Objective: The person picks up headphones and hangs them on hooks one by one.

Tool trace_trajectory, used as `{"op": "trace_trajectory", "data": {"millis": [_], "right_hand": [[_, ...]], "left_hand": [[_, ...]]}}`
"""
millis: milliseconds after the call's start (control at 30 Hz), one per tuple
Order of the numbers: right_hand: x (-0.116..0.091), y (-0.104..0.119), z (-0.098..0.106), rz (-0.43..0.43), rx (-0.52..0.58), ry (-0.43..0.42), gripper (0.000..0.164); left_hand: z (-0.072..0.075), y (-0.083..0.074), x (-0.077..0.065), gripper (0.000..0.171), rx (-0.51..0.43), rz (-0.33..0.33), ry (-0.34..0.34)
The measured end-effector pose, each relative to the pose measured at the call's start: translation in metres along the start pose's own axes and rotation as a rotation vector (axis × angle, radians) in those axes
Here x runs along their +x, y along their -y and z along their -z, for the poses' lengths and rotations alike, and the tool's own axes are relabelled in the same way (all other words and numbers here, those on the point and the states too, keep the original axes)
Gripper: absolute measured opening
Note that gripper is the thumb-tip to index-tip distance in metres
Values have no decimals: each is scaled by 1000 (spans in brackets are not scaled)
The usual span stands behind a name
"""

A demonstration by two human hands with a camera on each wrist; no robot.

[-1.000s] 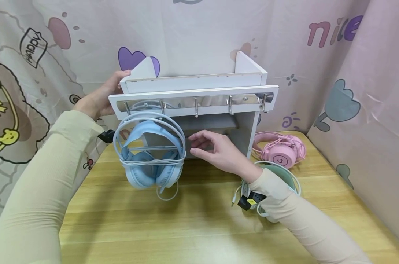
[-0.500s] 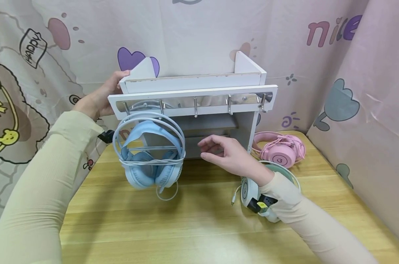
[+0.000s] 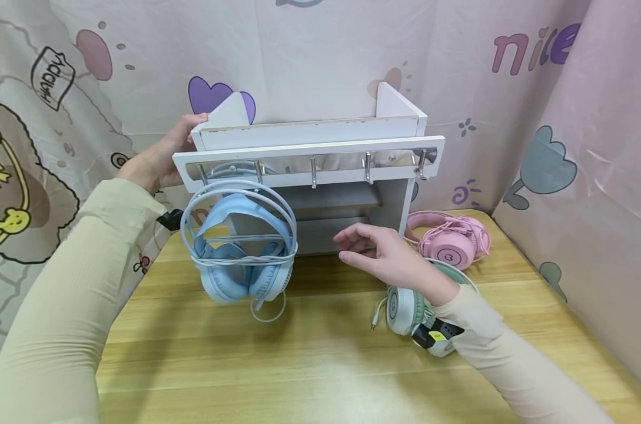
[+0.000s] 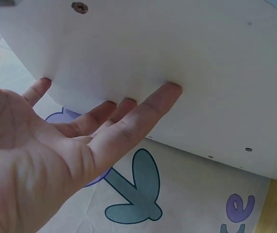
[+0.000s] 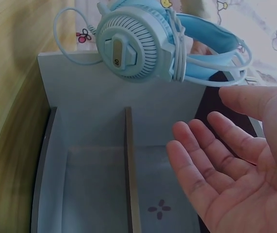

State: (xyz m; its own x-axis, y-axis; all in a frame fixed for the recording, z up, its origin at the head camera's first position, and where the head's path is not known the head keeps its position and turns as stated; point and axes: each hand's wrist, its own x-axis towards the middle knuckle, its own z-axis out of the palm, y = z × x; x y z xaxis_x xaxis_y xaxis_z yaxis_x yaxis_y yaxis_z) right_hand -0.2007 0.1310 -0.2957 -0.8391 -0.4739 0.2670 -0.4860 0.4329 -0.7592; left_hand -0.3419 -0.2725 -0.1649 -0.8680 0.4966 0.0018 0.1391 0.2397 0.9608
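Blue headphones (image 3: 238, 247), their cable wound round them, hang at the left end of the metal hook rail (image 3: 341, 164) on a white shelf unit (image 3: 309, 136). My left hand (image 3: 163, 153) rests against the unit's left side; in the left wrist view its straight fingertips (image 4: 170, 92) touch the white panel. My right hand (image 3: 381, 253) is in the air in front of the unit's lower right, fingers loosely bent, holding nothing. The right wrist view shows it apart from the blue headphones (image 5: 133, 43). Green-and-white headphones (image 3: 402, 309) lie on the table, partly hidden by the right forearm.
Pink headphones (image 3: 452, 244) with a wound cable lie on the wooden table (image 3: 278, 377) right of the unit. Bare hooks (image 3: 314, 172) stick out along the rail. A patterned curtain (image 3: 320, 59) hangs behind and at both sides.
My right hand has moved right and slightly down, away from the blue headphones, uncovering more of the green-and-white ones. The left hand stays against the unit.
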Motion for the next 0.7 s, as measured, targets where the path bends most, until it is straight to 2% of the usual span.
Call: {"op": "trace_trajectory", "data": {"millis": [433,700], "right_hand": [[-25,-15,19,-8,-47,-27,25],[-41,-25,37,-68,-62,-74,29]], "left_hand": [[-2,-1,1,76,0,14,-13],[0,-2,-1,78,20,32,-21]]}}
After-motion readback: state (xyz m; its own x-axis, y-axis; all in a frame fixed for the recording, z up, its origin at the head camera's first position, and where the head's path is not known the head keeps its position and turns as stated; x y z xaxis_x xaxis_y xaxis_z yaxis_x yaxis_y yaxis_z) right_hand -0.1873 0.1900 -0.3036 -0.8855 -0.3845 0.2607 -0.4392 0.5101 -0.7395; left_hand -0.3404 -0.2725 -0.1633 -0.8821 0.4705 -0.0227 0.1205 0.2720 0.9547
